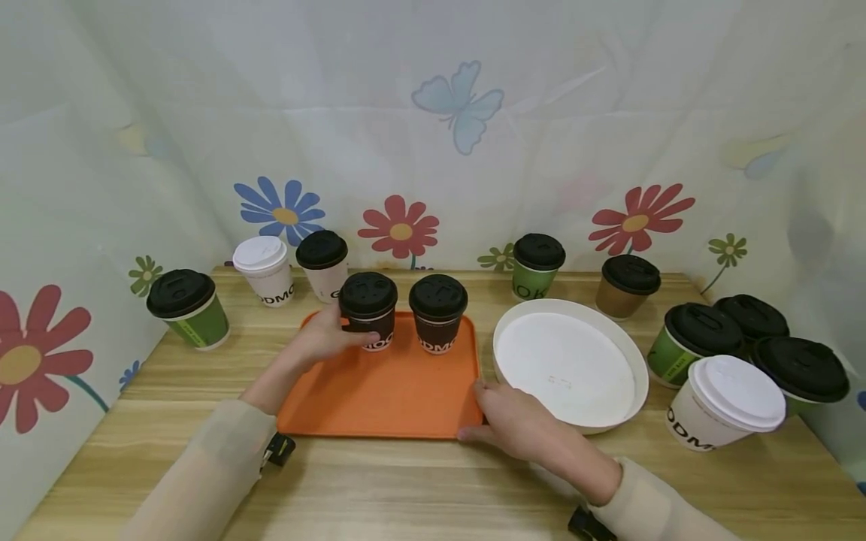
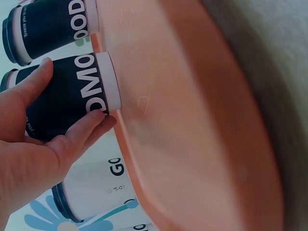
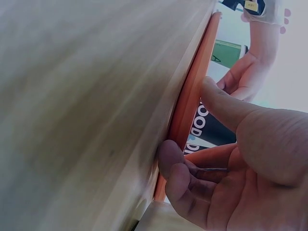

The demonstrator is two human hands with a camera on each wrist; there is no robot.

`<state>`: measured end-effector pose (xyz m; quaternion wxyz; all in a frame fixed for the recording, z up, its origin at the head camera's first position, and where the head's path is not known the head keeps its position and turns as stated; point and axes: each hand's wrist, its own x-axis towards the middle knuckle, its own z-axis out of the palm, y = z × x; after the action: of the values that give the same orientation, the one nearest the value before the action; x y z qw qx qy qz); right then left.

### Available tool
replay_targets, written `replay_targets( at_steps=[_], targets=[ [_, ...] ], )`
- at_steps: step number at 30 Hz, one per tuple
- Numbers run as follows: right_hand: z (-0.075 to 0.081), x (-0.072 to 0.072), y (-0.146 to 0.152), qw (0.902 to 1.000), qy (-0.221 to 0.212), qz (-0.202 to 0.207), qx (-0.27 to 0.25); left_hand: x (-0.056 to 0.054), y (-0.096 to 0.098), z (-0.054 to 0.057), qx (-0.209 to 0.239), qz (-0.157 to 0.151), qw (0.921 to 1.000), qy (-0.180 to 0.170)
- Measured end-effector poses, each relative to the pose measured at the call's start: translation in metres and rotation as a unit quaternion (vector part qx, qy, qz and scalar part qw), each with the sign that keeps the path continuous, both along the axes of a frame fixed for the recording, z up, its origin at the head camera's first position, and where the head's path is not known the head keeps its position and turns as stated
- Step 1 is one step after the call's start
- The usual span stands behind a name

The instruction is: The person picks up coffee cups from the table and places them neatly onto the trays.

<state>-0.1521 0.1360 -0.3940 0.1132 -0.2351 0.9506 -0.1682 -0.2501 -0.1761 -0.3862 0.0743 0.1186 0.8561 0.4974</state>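
Observation:
An orange tray (image 1: pixel 386 398) lies on the wooden table, with two black-lidded dark paper cups upright near its back edge. My left hand (image 1: pixel 328 334) holds the left dark cup (image 1: pixel 368 308), thumb on one side and fingers on the other, as the left wrist view shows. Just right of it stands the other dark cup (image 1: pixel 438 319), untouched. At the tray's front right corner, my right hand (image 1: pixel 517 421) grips the rim; in the right wrist view the thumb lies over the orange rim (image 3: pixel 190 103) and the fingers curl at its side.
Right of the tray sits a round white dish (image 1: pixel 575 368). Behind the tray stand a white-lidded cup (image 1: pixel 264 270) and a black-lidded white cup (image 1: pixel 323 263); a green cup (image 1: pixel 192 308) is far left. Several more cups crowd the right side. A flowered curtain (image 1: pixel 460 173) hangs behind.

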Motion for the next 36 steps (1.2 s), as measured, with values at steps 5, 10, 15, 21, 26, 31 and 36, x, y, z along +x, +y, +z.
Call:
replay_targets(
  at_steps=[5, 10, 15, 21, 26, 31, 36],
  targets=[
    [0.000, 0.000, 0.000, 1.0000, 0.003, 0.001, 0.000, -0.001, 0.002, 0.000, -0.002, -0.001, 1.0000, 0.002],
    [-0.002, 0.000, 0.000, 1.0000, 0.005, 0.003, 0.001, -0.003, 0.005, 0.000, 0.001, -0.012, 0.9998, 0.016],
    [-0.003, -0.001, 0.000, 1.0000, 0.005, 0.004, 0.004, -0.004, 0.007, -0.001, -0.010, -0.015, 0.9995, 0.028],
    [-0.004, 0.000, 0.000, 1.0000, 0.005, 0.006, 0.001, -0.004, 0.005, -0.003, 0.000, -0.012, 0.9997, 0.019],
    [-0.004, 0.000, 0.000, 0.9999, 0.007, 0.008, -0.006, -0.003, 0.000, -0.003, -0.020, 0.009, 0.9997, -0.004],
    [-0.004, 0.000, 0.001, 0.9999, 0.008, 0.011, -0.005, 0.002, -0.011, -0.003, -0.043, 0.021, 0.9987, -0.018],
    [-0.004, 0.000, 0.001, 0.9999, 0.009, 0.014, -0.004, 0.007, -0.027, -0.005, -0.041, 0.024, 0.9985, -0.026]
  ],
)
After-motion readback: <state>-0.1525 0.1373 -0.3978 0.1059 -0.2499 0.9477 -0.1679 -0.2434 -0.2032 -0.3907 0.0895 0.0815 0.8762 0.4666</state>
